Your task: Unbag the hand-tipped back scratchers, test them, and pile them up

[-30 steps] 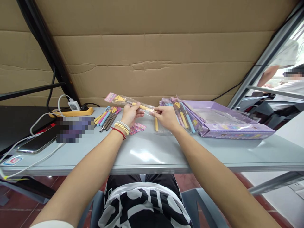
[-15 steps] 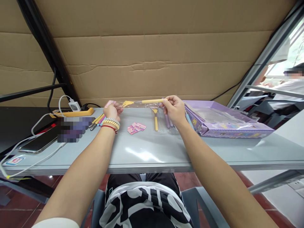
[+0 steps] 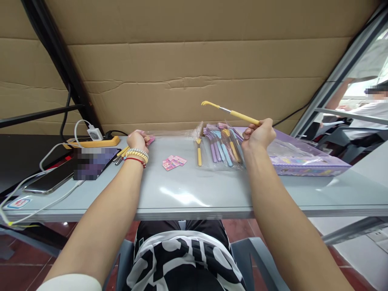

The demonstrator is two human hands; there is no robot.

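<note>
My right hand (image 3: 258, 135) is raised above the grey table (image 3: 194, 190), closed on the handle of a yellow hand-shaped scratcher (image 3: 230, 112) that points up and left, free of its wrapper. My left hand (image 3: 138, 140) rests on the table at the left, closed on the pink-headed end of the empty clear plastic sleeve (image 3: 172, 133), which stretches right along the table's back edge. Another yellow scratcher (image 3: 199, 152) lies on the table between my hands. A pile of bagged scratchers (image 3: 222, 147) lies just left of my right hand.
A purple box (image 3: 298, 159) lies at the right. Pink cards (image 3: 173, 162) sit mid-table. Loose scratchers (image 3: 121, 153) lie behind my left wrist. A phone (image 3: 50, 180), cables and a yellow power strip (image 3: 93, 142) are at the left. A cardboard wall stands behind; a person sits far right.
My right hand has pulled the yellow scratcher out of the clear sleeve and lifted it up and right. My left hand moved left and down to the table with the empty sleeve.
</note>
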